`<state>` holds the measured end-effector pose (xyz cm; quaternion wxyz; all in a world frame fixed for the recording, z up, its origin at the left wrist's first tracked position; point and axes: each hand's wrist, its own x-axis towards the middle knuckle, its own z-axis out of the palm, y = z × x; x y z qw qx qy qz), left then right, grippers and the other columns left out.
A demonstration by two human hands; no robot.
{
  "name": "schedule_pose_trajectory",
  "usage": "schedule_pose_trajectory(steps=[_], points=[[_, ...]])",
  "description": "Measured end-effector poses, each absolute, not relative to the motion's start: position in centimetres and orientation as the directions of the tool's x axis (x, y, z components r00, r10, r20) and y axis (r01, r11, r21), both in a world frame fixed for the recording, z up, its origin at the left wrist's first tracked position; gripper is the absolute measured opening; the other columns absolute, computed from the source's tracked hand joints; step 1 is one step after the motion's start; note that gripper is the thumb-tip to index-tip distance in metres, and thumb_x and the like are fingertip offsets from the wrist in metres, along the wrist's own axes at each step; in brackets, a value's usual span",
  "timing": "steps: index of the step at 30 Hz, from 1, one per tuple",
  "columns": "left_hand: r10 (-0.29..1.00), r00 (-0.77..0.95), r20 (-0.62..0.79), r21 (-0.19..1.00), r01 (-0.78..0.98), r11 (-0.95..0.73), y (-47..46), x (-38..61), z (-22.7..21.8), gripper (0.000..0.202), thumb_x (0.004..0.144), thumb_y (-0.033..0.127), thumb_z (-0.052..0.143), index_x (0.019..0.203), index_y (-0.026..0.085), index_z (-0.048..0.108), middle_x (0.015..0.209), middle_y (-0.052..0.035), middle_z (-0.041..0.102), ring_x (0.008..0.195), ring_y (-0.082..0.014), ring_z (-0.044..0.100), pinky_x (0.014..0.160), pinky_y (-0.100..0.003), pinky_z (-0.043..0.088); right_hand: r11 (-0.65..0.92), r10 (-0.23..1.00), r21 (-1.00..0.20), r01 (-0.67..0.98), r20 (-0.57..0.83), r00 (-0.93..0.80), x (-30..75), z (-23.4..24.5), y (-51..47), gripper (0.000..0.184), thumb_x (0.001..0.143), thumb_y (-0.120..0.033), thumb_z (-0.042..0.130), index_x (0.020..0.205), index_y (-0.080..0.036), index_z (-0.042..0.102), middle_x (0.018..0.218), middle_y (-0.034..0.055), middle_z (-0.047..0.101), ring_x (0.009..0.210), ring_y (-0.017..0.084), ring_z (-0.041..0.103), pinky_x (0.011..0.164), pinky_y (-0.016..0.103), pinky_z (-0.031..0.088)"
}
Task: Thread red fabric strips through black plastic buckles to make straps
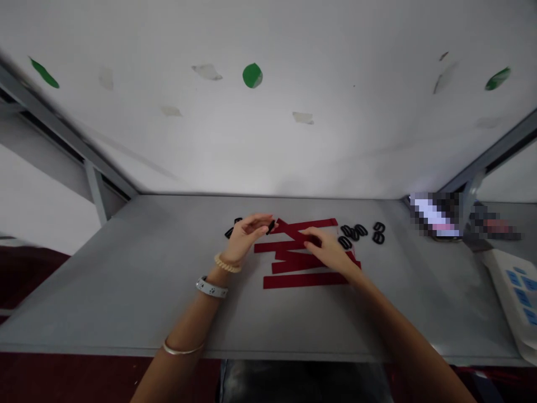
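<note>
My left hand (247, 235) pinches a small black plastic strap slider (271, 226) between thumb and fingertips, above the left end of the straps. Several flat dark-red fabric straps (304, 280) lie on the grey table (126, 302), some crossing each other. My right hand (329, 250) rests on a slanted red strap (296, 232), with the fingers gripping it. Several black plastic rings and sliders (352, 231) lie just beyond this hand. A few more black pieces (229, 232) sit partly hidden behind my left hand.
A white wall with bits of tape and green patches (252, 75) rises behind the table. Grey metal frame rails (59, 126) run along both sides. A white panel with blue keys (518, 296) sits at the right edge, and a pixelated object (436, 215) stands at the back right.
</note>
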<state>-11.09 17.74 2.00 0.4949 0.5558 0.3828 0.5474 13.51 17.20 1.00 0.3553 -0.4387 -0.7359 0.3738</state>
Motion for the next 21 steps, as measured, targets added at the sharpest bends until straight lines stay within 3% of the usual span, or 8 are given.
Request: schedule_pose_trajectory(steps=[5,12,21], points=[[0.989,0.055,0.137,0.909,-0.404,-0.103,17.6,-9.9,1.3,0.038,0.077,0.039,0.078,0.109,0.021,0.07,0.111,-0.0086,0.073,0.11,-0.0247,0.068,0.109,-0.045,0.045,0.06,0.949,-0.993,0.101,0.026,-0.314,13.7,2.2,16.8,0.024,0.087,-0.045,0.059,0.088,-0.023,0.065,0.089,0.0018,0.064,0.082,0.017,0.058,0.077,0.03,0.046],[0.993,0.011,0.119,0.911,-0.399,-0.105,17.5,-9.7,1.5,0.036,0.077,0.038,0.079,0.108,0.024,0.068,0.115,-0.0069,0.072,0.117,-0.0234,0.064,0.109,-0.041,0.045,-0.108,0.939,-0.99,-0.094,-0.07,-0.337,13.3,3.0,16.0,0.025,0.083,-0.046,0.065,0.077,-0.022,0.061,0.068,-0.0022,0.05,0.063,0.013,0.045,0.062,0.026,0.038],[0.987,0.072,0.141,0.924,-0.369,-0.105,17.0,-9.4,1.6,0.039,0.077,0.037,0.079,0.111,0.022,0.067,0.115,-0.0083,0.071,0.114,-0.0243,0.065,0.104,-0.04,0.047,-0.152,0.931,-0.983,-0.098,-0.11,-0.347,13.1,2.5,15.9,0.022,0.081,-0.043,0.068,0.082,-0.022,0.065,0.077,-0.0005,0.059,0.068,0.014,0.052,0.066,0.027,0.043]])
